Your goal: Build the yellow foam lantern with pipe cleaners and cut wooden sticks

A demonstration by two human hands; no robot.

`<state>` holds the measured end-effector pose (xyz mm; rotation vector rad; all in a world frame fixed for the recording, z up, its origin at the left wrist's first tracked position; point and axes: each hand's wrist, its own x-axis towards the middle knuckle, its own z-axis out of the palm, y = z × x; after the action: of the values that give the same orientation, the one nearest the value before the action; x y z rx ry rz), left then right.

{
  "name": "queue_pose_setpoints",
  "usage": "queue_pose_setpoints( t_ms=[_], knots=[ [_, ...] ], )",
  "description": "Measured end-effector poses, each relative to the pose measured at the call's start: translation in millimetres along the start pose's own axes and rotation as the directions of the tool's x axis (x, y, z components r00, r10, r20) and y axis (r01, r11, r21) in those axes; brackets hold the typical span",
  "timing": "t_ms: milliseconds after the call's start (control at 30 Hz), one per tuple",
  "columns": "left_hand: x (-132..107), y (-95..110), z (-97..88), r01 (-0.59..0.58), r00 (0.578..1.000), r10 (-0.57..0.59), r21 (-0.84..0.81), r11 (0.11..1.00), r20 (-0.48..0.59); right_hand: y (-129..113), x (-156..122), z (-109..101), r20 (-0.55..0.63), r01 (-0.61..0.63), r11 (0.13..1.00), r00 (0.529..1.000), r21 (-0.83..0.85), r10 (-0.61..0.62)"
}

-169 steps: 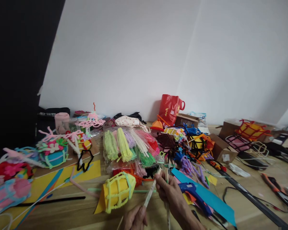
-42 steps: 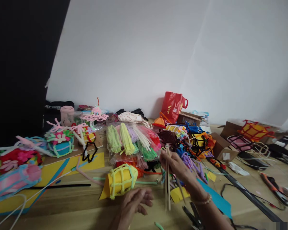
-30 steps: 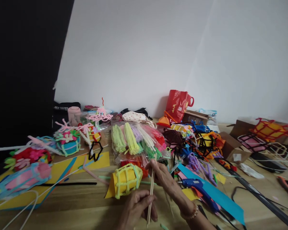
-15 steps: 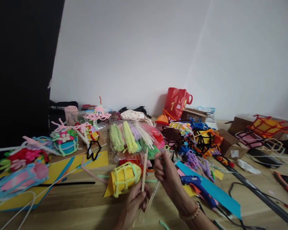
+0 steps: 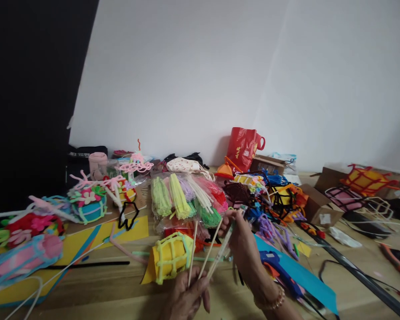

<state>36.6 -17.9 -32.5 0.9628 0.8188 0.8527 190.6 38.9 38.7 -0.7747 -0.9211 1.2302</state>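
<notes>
1. We see our L hand (image 5: 186, 295) shut tight on a thin wood stick (image 5: 193, 253); the stick stands almost straight up.
2. Our R hand (image 5: 245, 249) grips more wood sticks (image 5: 216, 255); they tilt down toward the L hand; a bead bracelet (image 5: 274, 303) is on that wrist.
3. All sticks are up over the wood table (image 5: 86, 284); they are just beside a yellow pipe-cleaner lantern (image 5: 170, 258).
4. A blue glue gun (image 5: 280, 275) lies on blue card (image 5: 306, 284), right of the R hand; bags of pipe cleaners (image 5: 183, 200) sit past the sticks.

left hand (image 5: 186, 295) low and curled closed, right hand (image 5: 242, 240) raised and pinching, right wrist (image 5: 263, 286) angled inward
</notes>
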Motion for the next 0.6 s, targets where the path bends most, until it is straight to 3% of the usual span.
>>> queue_pose_setpoints(
  t_ms=[167,333,500,600],
  knots=[
    [-1.0,-1.2,-3.1,-0.057,0.993,0.053,-0.036,0.998,-0.107,-0.4,-2.0,-2.0,-0.038,0.016,0.988,0.999,-0.155,-0.022],
    [-9.5,8.0,-2.5,-0.105,0.971,0.092,-0.05,0.993,-0.22,-16.8,6.6,-10.8,0.002,0.0,0.987,1.0,-0.161,0.0],
    [-18.0,30.0,-0.2,-0.286,0.884,0.228,-0.087,0.954,-0.408,-42.9,15.8,-30.3,0.038,-0.032,0.998,0.999,-0.063,0.035],
    [-21.0,44.5,-0.2,-0.33,0.852,0.23,-0.14,0.934,-0.47,-48.2,15.8,-34.3,0.098,-0.091,0.996,0.991,-0.017,0.092]
  ],
)
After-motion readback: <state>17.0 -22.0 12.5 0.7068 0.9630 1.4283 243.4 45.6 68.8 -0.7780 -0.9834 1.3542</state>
